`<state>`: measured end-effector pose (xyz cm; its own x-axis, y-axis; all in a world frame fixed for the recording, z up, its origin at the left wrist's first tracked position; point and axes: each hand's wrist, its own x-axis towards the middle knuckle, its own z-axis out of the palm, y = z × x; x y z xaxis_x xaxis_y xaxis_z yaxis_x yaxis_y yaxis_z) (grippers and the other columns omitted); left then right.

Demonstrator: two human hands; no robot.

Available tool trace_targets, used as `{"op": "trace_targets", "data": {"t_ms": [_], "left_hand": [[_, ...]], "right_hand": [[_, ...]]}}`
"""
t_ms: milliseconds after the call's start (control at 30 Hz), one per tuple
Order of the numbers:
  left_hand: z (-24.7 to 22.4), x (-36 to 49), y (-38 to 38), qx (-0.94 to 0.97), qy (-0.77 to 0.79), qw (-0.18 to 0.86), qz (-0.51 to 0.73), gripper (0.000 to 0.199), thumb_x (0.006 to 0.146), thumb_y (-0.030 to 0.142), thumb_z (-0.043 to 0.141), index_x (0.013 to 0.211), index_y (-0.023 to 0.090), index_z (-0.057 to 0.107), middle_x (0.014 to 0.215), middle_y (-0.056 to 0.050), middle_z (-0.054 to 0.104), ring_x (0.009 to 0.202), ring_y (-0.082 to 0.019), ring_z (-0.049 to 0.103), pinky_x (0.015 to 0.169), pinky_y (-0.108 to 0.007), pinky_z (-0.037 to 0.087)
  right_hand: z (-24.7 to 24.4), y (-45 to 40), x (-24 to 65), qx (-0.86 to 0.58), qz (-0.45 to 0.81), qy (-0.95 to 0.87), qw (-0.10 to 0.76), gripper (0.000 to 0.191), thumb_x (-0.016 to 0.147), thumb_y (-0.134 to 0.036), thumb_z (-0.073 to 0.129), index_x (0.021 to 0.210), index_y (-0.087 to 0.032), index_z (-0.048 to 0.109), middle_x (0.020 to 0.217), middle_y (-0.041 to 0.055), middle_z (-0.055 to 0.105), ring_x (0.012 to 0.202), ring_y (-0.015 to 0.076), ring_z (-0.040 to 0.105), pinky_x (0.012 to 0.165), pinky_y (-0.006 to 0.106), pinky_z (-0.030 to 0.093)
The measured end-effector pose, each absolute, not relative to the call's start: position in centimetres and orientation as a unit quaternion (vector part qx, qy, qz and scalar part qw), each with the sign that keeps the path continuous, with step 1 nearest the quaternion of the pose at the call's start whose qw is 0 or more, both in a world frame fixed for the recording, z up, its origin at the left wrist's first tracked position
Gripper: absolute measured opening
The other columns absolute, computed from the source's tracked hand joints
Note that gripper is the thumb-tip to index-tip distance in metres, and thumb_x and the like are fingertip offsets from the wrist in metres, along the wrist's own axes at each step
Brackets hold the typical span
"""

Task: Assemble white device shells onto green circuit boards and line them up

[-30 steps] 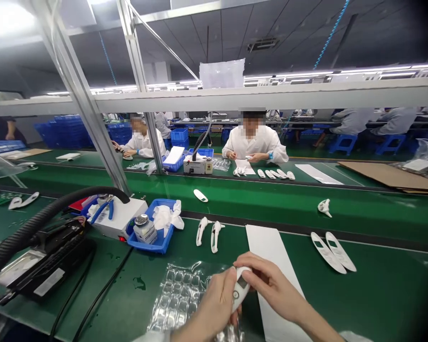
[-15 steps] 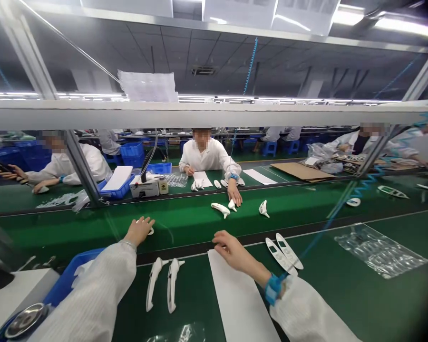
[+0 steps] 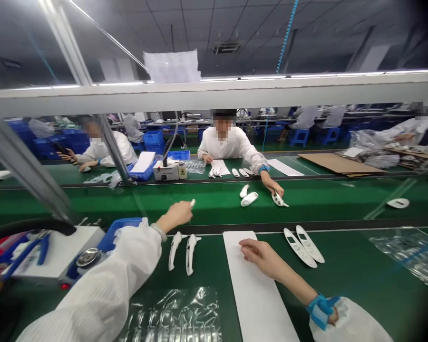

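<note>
My left hand (image 3: 176, 214) is over the green belt, fingers curled around a small white plastic part (image 3: 193, 203); only its tip shows past the fingers. Below that hand, two slim white curved housings (image 3: 190, 256) lie side by side on the green table. My right hand (image 3: 262, 256) hovers over or rests on a long white sheet (image 3: 257, 299), fingers loosely bent and holding nothing; contact with the paper cannot be made out. To its right lie two flat oval white covers (image 3: 304, 247). A blue strap (image 3: 321, 311) circles my right wrist.
A clear blister tray (image 3: 174, 316) lies in front. On the left are a blue bin (image 3: 123, 228), pliers (image 3: 28, 251) and a round metal dish (image 3: 88, 257). Across the belt, a co-worker's hand (image 3: 273, 183) holds a white part (image 3: 278, 199) near other white pieces (image 3: 248, 198).
My left hand has closed on a small white part and moved right along the belt. My right hand stays over the sheet. The co-worker's hand shifted right. The view has tilted down.
</note>
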<state>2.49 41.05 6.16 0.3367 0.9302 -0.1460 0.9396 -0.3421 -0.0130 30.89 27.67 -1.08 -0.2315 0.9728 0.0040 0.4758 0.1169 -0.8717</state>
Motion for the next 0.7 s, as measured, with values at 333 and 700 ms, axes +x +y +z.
{"op": "trace_targets", "data": {"t_ms": [333, 700], "left_hand": [[2.2, 9.6, 24.7, 0.867, 0.486, 0.086, 0.072, 0.03, 0.091, 0.032, 0.047, 0.117, 0.02, 0.055, 0.106, -0.007, 0.064, 0.093, -0.023, 0.065, 0.08, -0.033, 0.054], [0.9, 4.1, 26.7, 0.72, 0.681, 0.098, 0.085, 0.026, 0.081, 0.014, 0.058, 0.106, 0.008, 0.061, 0.115, -0.018, 0.061, 0.106, -0.032, 0.061, 0.09, -0.042, 0.05]], "right_hand": [[-4.0, 29.3, 23.9, -0.531, 0.416, -0.622, 0.399, 0.043, 0.086, -0.044, 0.043, 0.111, -0.013, 0.058, 0.072, 0.0066, 0.067, 0.061, 0.0224, 0.066, 0.056, 0.034, 0.055], [-1.6, 28.8, 22.6, -0.517, 0.254, -0.705, 0.414, 0.033, 0.084, -0.034, 0.046, 0.103, -0.016, 0.066, 0.112, 0.0146, 0.064, 0.112, 0.0307, 0.056, 0.101, 0.047, 0.041]]}}
